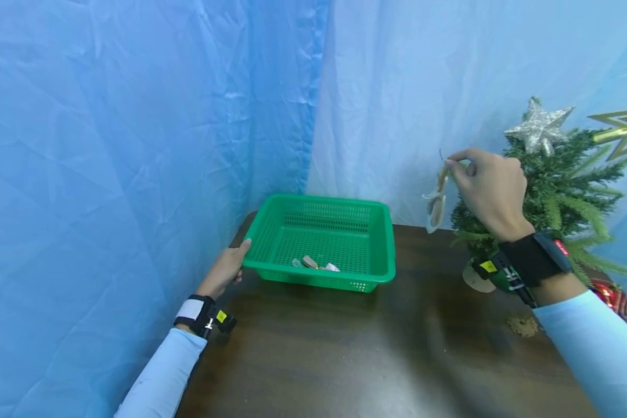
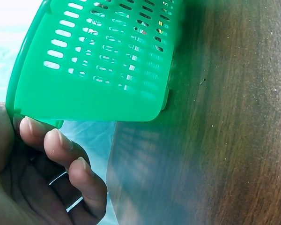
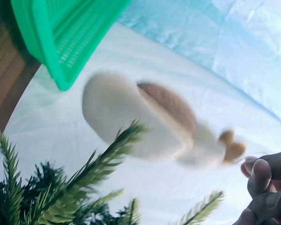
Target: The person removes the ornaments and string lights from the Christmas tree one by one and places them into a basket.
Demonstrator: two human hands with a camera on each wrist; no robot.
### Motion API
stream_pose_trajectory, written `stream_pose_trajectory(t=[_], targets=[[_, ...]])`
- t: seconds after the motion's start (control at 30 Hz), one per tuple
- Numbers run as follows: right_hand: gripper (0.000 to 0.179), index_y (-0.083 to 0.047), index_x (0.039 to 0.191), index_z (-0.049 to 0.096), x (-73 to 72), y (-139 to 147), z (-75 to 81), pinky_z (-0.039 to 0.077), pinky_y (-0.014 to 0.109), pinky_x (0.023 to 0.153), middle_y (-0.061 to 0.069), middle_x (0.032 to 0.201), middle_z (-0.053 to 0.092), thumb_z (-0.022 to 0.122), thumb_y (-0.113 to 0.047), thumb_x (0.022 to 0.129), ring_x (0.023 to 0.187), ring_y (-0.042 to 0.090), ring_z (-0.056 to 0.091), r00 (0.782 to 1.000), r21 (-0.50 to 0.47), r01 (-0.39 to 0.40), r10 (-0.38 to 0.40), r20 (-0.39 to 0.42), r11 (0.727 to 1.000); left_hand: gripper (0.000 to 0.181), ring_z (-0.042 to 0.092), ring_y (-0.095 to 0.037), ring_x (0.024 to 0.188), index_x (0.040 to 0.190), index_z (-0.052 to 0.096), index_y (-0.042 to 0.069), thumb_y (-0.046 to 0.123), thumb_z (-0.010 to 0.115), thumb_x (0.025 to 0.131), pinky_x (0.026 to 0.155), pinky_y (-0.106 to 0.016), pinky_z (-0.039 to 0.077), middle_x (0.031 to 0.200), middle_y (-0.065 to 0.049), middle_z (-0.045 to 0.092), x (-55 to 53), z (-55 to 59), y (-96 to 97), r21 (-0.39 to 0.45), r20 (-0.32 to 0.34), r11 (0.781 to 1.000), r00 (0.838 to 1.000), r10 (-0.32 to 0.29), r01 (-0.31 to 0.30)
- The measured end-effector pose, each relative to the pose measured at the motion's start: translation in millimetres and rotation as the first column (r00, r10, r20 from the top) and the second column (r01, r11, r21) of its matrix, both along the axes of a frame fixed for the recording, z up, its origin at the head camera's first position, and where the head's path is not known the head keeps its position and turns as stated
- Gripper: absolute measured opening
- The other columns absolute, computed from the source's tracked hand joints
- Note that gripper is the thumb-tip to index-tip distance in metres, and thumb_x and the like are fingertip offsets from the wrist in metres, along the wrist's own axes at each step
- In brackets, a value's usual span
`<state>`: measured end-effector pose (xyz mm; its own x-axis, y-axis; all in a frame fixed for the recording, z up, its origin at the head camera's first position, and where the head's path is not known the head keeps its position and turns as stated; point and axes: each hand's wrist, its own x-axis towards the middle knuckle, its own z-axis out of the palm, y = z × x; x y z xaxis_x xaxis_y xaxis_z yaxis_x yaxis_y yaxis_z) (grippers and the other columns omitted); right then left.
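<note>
- Where the left hand meets the green basket, thumb and fingers pinch the rim near its front-left corner.
- Thin, perforated plastic suggests that the basket, resting on the counter, is light and flexes a little; its rim looks the soundest hold.
- Small pieces lie inside along its front side, too small to identify.
- The hanging ornament, white and tan, is in the air between basket and tree, touching neither. It should be light and prone to swing; blur hides whether it is soft or brittle, so the thin loop at its top seems the safest hold.
- The right hand pinches that top end between thumb and fingertips.
- Behind it, the tree has springy-looking sprigs that could snag a dangling piece.
</note>
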<state>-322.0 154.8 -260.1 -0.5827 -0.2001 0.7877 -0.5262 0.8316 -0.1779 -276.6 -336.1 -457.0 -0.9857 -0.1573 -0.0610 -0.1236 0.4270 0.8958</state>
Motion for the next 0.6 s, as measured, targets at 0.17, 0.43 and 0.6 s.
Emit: stream_pose_trajectory(t=[0.17,0.43,0.6], targets=[[0.028,-0.008,0.118,0.075,11.5,-5.0,1.6,0.017,0.035,0.052,0.008,0.063,0.052,0.059,-0.028,0.108,0.05,0.02,0.032,0.999,0.011,-0.031,0.032,-0.018,0.999,0.061,0.048,-0.015,0.05,0.076,0.046,0.009,0.061,0.039,0.107,0.053,-0.03,0.046,0.057,0.0,0.043,1.0,2.9,1.4,-0.014,0.008,1.0,1.0,0.01,-0.01],[0.024,-0.008,0.116,0.075,25.2,-8.9,2.5,0.02,0.035,0.052,0.006,0.067,0.056,0.061,-0.025,0.106,0.053,0.01,0.032,0.997,0.021,-0.071,0.071,-0.001,0.997,0.062,0.047,-0.015,0.05,0.075,0.045,0.009,0.062,0.039,0.107,0.053,-0.03,0.046,0.056,0.001,0.042,0.2,2.4,1.3,-0.021,0.012,1.0,1.0,0.009,-0.009],[0.025,-0.018,0.12,0.075,7.0,3.2,-16.8,0.021,0.036,0.05,0.002,0.069,0.057,0.059,-0.031,0.108,0.052,0.01,0.033,0.998,0.031,-0.07,0.07,-0.002,0.997,0.063,0.047,-0.015,0.05,0.073,0.045,0.01,0.063,0.039,0.106,0.053,-0.03,0.046,0.055,0.001,0.042,-0.7,1.3,0.7,-0.022,0.003,1.0,1.0,0.0,0.0]])
